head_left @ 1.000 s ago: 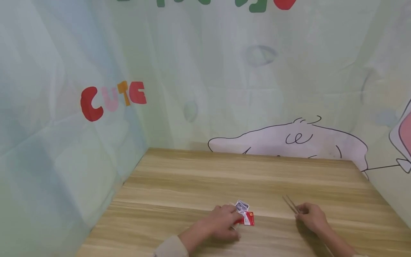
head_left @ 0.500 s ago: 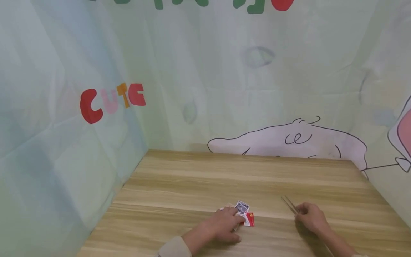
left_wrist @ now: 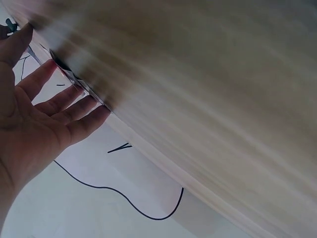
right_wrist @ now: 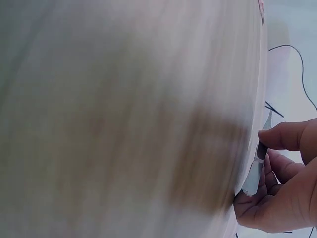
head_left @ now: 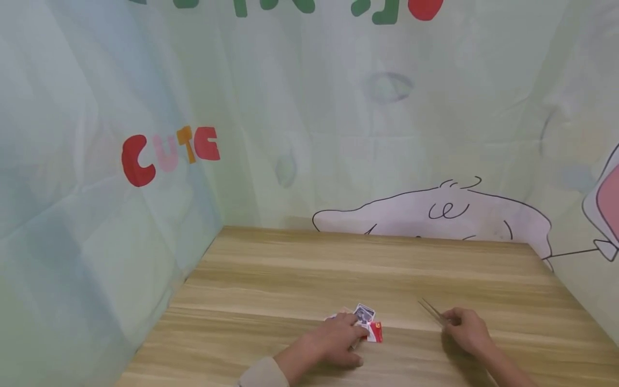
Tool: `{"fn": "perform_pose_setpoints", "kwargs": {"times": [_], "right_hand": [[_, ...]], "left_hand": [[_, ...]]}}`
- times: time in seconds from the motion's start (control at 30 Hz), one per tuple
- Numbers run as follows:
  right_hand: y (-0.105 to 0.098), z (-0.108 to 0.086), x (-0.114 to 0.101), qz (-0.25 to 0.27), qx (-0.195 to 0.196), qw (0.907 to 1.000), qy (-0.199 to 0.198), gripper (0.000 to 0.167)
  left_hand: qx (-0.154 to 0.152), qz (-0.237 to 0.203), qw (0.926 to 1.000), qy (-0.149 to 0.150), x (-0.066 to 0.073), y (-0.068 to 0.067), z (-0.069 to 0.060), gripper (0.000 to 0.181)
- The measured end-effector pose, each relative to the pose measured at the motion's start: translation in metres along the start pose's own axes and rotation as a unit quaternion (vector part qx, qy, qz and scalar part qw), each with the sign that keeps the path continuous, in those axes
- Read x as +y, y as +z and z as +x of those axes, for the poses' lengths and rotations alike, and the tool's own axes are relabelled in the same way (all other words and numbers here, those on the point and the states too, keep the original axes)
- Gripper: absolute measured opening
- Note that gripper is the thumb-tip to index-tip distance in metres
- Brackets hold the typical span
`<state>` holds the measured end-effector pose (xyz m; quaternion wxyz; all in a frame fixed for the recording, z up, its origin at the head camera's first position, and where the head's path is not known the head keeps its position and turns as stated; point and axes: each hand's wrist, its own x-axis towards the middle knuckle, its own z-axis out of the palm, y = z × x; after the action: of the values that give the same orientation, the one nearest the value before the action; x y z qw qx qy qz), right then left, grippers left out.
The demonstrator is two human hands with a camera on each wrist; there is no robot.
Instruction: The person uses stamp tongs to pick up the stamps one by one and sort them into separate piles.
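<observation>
In the head view, my left hand (head_left: 340,339) rests its fingertips on a small pile of flat cards or stickers on the wooden table. A red-and-white one (head_left: 375,332) and one with a grey picture (head_left: 364,313) stick out beyond the fingers; the others are partly covered. The left wrist view shows the fingers spread and only gently bent over the thin pieces. To the right, my right hand (head_left: 468,330) pinches metal tweezers (head_left: 431,310) between thumb and fingers. Their prongs point away and left, towards the far side of the pile. The right wrist view shows the tweezers' broad end (right_wrist: 251,179) near the palm.
The wood-grain table (head_left: 271,274) meets a printed cloth backdrop (head_left: 271,107) at its back and sides. A white cartoon figure (head_left: 406,217) is drawn on the cloth behind the back edge.
The tweezers' prongs have come closer together and their tips have swung slightly left. The left fingers have shifted slightly right over the pile since the first frame.
</observation>
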<state>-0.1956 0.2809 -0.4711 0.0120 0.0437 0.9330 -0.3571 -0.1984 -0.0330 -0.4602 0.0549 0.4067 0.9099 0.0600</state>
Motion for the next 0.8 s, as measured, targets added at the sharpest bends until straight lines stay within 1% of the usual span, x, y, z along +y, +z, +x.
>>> {"fn": "perform_pose_setpoints", "kwargs": {"times": [0.13,0.23,0.33,0.43,0.6,0.7,0.8], "right_hand": [[0.0,0.0,-0.001,0.004,-0.001,1.0,0.008,0.03],[-0.001,-0.001,-0.001,0.016,0.003,0.9999,0.004,0.03],[-0.003,-0.003,0.0,0.024,0.008,0.9996,-0.008,0.031],[-0.008,-0.004,0.0,0.019,0.009,0.9995,-0.024,0.031],[-0.02,-0.004,-0.004,0.003,0.015,0.9978,-0.064,0.027],[-0.026,-0.006,-0.005,0.003,0.018,0.9939,-0.109,0.024],[-0.034,-0.006,-0.003,0.004,0.002,0.9864,-0.164,0.022]], "left_hand": [[0.002,0.0,1.0,-0.001,0.0,0.001,-0.001,0.052],[0.003,0.004,1.0,0.001,0.0,0.003,-0.001,0.052],[0.005,0.008,0.9999,0.003,-0.001,0.003,0.0,0.052],[0.008,0.011,0.9999,0.003,-0.002,0.004,0.0,0.052],[0.005,0.01,0.9999,0.0,-0.002,0.002,0.001,0.053],[0.001,0.007,1.0,-0.001,-0.001,0.0,0.0,0.053],[0.0,0.005,1.0,-0.001,0.0,-0.001,0.0,0.052]]}}
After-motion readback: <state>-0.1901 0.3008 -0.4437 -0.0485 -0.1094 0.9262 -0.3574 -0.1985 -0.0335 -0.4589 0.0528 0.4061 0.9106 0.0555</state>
